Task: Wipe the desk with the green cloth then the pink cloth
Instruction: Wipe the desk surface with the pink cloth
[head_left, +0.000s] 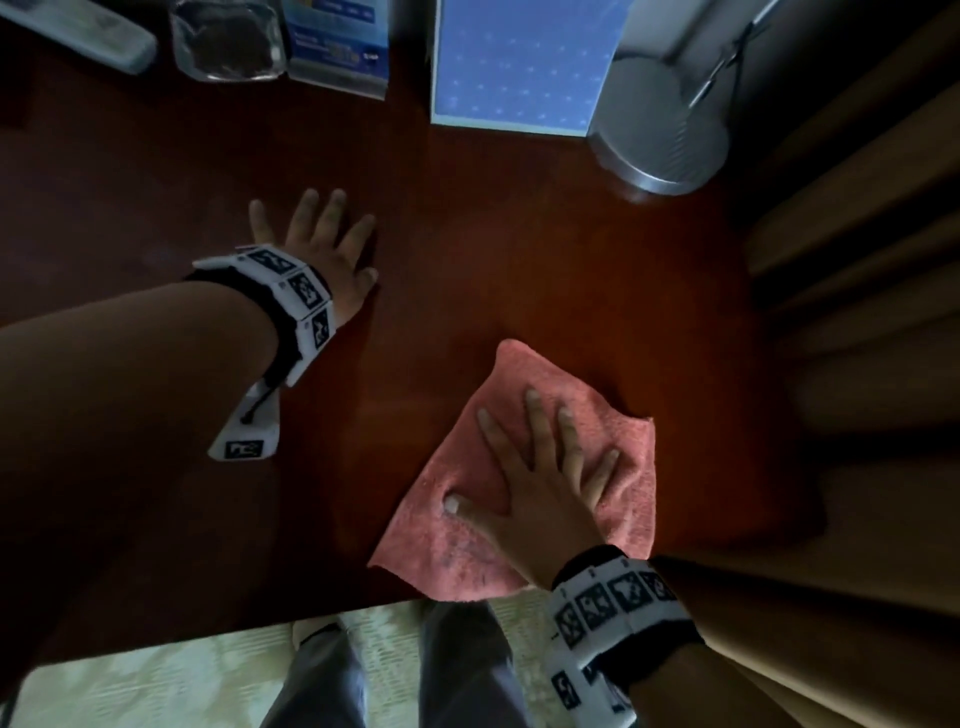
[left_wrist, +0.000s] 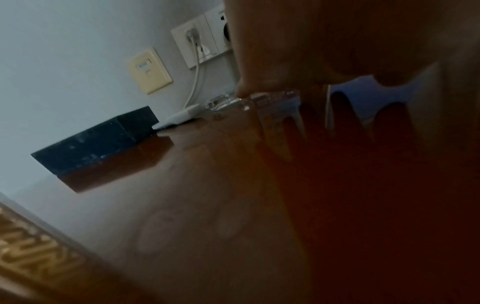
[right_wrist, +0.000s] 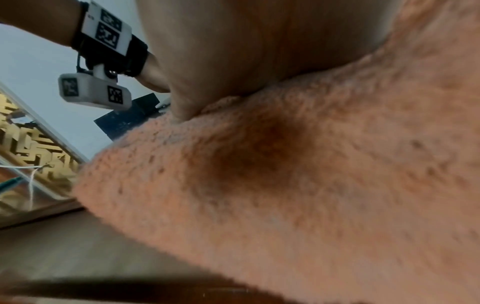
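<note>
The right hand (head_left: 540, 483) is lying flat on the pink cloth (head_left: 524, 467), fingers straight and spread, thumb out to the side, palm pressing the fabric down onto the surface (head_left: 467, 249). The cloth is sitting near the front edge of the surface, toward the right corner, spread out with one corner pointing away from the person and its near edge reaching right up to the front edge. From the right wrist view, the pink cloth (right_wrist: 298, 174) is filling most of the picture, fuzzy pile under the palm.

Over on the other side, the left hand (head_left: 322, 244) is resting open on the bare wood, fingers straight and fanned, holding nothing, well apart from the cloth.

Along the back edge are standing a clear glass (head_left: 228, 41), a blue box (head_left: 519, 62) and a round metal base (head_left: 660, 124) at the back right corner. The left wrist view is showing a dark box (left_wrist: 96, 142) standing against the wall.
</note>
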